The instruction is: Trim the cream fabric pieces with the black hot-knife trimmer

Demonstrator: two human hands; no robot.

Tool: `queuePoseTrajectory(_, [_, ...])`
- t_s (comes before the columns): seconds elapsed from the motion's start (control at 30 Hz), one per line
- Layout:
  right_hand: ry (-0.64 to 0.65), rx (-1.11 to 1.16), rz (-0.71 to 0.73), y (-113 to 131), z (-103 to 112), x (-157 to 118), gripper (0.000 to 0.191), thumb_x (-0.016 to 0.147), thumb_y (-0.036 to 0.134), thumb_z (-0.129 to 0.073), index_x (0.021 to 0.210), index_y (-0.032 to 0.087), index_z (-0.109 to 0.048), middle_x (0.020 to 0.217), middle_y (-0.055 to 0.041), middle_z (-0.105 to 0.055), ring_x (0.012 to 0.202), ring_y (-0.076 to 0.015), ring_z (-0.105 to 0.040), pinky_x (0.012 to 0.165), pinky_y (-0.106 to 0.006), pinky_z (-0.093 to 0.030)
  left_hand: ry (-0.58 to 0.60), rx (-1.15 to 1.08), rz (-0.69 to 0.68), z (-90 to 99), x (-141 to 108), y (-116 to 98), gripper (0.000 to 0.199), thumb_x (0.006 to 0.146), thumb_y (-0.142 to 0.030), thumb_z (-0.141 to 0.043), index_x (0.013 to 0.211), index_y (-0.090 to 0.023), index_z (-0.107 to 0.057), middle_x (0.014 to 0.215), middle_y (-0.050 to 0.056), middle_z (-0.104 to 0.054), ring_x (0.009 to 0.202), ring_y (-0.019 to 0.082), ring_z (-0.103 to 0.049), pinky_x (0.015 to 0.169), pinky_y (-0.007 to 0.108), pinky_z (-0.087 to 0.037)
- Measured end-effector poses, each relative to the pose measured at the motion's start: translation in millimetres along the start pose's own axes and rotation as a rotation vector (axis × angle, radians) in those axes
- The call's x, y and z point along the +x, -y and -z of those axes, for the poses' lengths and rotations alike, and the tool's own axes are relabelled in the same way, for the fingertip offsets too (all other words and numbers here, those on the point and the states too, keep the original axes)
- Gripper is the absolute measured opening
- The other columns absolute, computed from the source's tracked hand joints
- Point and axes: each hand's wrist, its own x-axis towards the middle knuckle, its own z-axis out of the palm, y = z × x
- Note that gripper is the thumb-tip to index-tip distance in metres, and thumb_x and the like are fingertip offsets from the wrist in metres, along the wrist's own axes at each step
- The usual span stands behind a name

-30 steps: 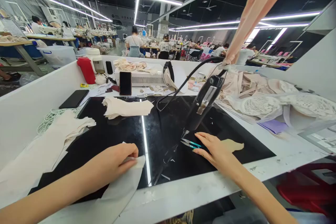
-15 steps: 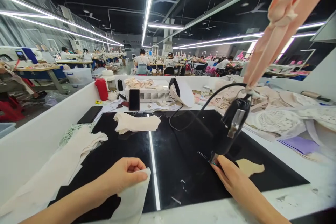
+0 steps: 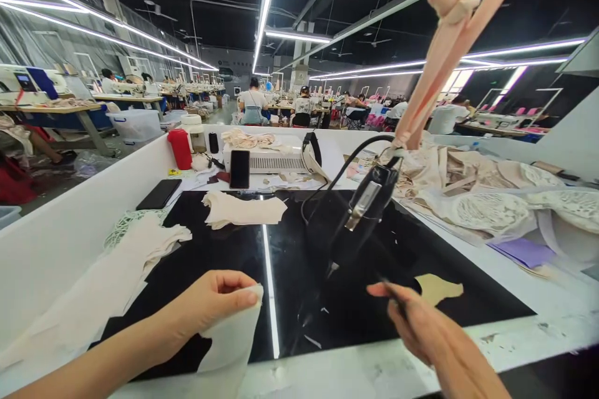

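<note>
Head view: right hand [image 3: 416, 324], at 5 o'clock, has drawn back from beside the hanging tool [image 3: 367, 206]; tool's tip now at 10 o'clock from it, apart. Right grip closed around a dark, blurred implement [image 3: 400, 304]. Left hand [image 3: 215, 296], 7 o'clock, unchanged: thumb and finger pinch pale fabric [image 3: 231, 343] over the tabletop [image 3: 355, 327]. Judgement: tool idle, fabric secure.

A red container [image 3: 180, 148] stands near the far-left corner of the workbench [image 3: 346, 365], 1 upright smartphone [image 3: 240, 168] near the far edge; a purple sheet [image 3: 524, 252] lies toward the right edge.
</note>
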Motion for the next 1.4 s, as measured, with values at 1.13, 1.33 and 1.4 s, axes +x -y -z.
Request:
queuePoseTrajectory(1.13, [0.881, 0.057, 0.215, 80, -92, 20, 0.043, 0.112, 0.051, -0.033, 0.099, 0.024, -0.064, 0.085, 0.0018, -0.056, 0.08, -0.0145, -0.052, 0.073, -0.028, -0.04, 0.031, 0.502, -0.142, 8.3, -13, -1, 0.02, 0.082, -0.042, -0.073, 0.078, -0.027, -0.085, 0.076, -0.003, -0.052, 0.063, 0.011, -0.044, 0.057, 0.026, -0.03])
queuePoseTrajectory(1.33, [0.888, 0.055, 0.197, 82, -95, 19, 0.041, 0.112, 0.049, -0.036, 0.098, 0.025, -0.065, 0.085, 0.0024, -0.056, 0.08, -0.0142, -0.052, 0.073, -0.027, -0.039, 0.021, 0.524, -0.143, 8.1, -13, 0, 0.019, 0.082, -0.037, -0.07, 0.077, -0.026, -0.084, 0.075, -0.003, -0.052, 0.064, 0.011, -0.046, 0.058, 0.026, -0.031])
queuePoseTrajectory(1.4, [0.887, 0.053, 0.201, 81, -95, 19, 0.04, 0.112, 0.049, -0.036, 0.099, 0.025, -0.066, 0.085, 0.0025, -0.056, 0.08, -0.0142, -0.052, 0.073, -0.027, -0.039, 0.021, 0.526, -0.142, 7.7, -14, -1, 0.019, 0.082, -0.036, -0.069, 0.077, -0.026, -0.084, 0.075, -0.003, -0.052, 0.064, 0.011, -0.046, 0.058, 0.026, -0.031])
